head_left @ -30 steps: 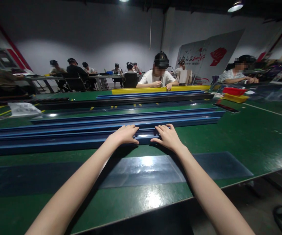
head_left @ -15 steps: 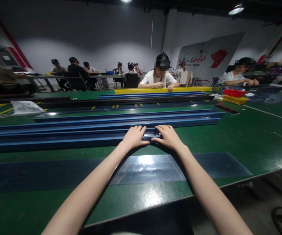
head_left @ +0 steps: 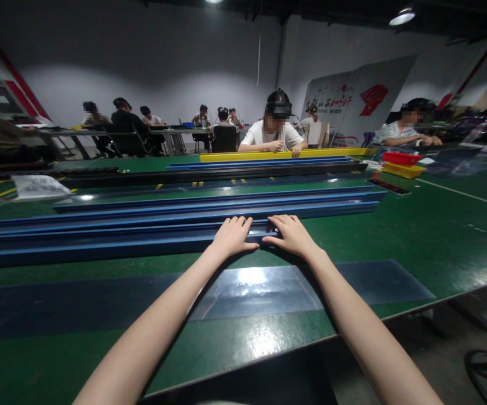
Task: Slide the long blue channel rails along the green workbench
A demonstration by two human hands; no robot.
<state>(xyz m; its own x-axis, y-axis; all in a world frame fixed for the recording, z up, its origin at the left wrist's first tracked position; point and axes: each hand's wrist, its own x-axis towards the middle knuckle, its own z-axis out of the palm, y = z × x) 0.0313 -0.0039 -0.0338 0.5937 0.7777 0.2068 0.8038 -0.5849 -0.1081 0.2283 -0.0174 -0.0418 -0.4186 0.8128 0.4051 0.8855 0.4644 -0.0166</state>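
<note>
My left hand [head_left: 233,235] is laid over a long blue channel strip [head_left: 99,247], fingers across its far edge and thumb along the near side. Close to the strip's right end, my right hand [head_left: 289,234] grips it in the same way. The two thumbs point at each other with a small gap, where a bit of the strip's inside shows. What lies under both palms is hidden. Just behind it rest more blue channel strips [head_left: 344,207]. On the near side a clear plastic sheet [head_left: 264,289] lies flat beneath my forearms.
Across the green table [head_left: 450,242], a co-worker [head_left: 268,135] holds a yellow strip [head_left: 243,157]. Further back are a black strip [head_left: 209,175], a phone [head_left: 389,187], a red tray [head_left: 401,158] and a yellow tray [head_left: 403,170]. A white sheet [head_left: 36,186] lies far left.
The view has shifted slightly. Both hands keep their places on the blue channel strip, with hardly any visible movement.
</note>
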